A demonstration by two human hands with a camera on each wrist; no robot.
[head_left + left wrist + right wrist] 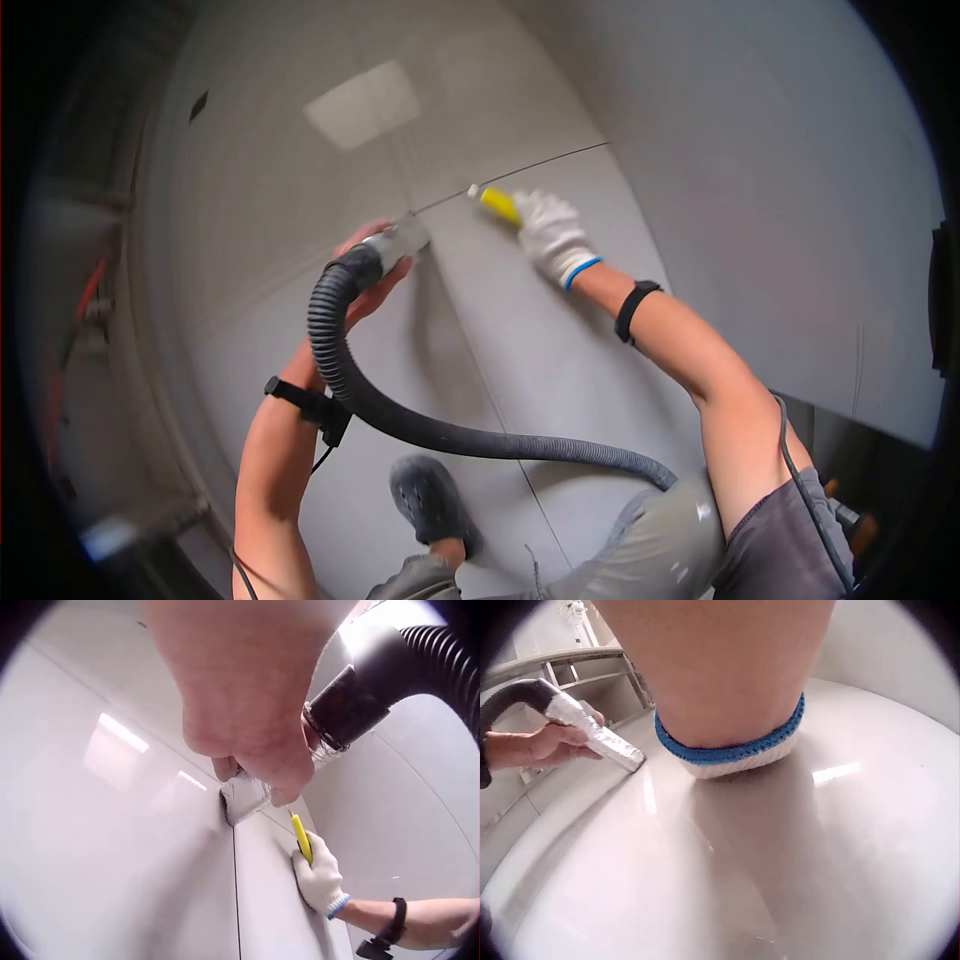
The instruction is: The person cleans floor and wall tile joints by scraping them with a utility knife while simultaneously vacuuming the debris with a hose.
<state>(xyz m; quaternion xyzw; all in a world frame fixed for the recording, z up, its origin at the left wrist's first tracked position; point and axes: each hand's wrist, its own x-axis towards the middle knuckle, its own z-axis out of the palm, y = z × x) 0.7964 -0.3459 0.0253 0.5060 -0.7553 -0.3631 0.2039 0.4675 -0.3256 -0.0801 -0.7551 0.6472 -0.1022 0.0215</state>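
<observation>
My bare left hand (376, 292) grips a vacuum nozzle (402, 240) wrapped in silvery tape. Its tip sits close to where two thin tile joints meet. From the nozzle's back end a black ribbed hose (430, 432) curves down toward my leg. My right hand (552, 238), in a white knit glove with a blue cuff, holds a yellow-handled tool (502, 206). In the left wrist view, the tool's thin tip points up past its yellow handle (301, 837), near the joint. The right wrist view shows the glove's cuff (731, 756) but hides the fingers and tool.
Large, glossy pale tiles (570, 360) make up the floor, with a dark joint (545, 162) running to the grey wall (760, 220) at right. A dark clog (432, 500) on my foot stands below the hose. A frame with openings (592, 675) stands behind the nozzle.
</observation>
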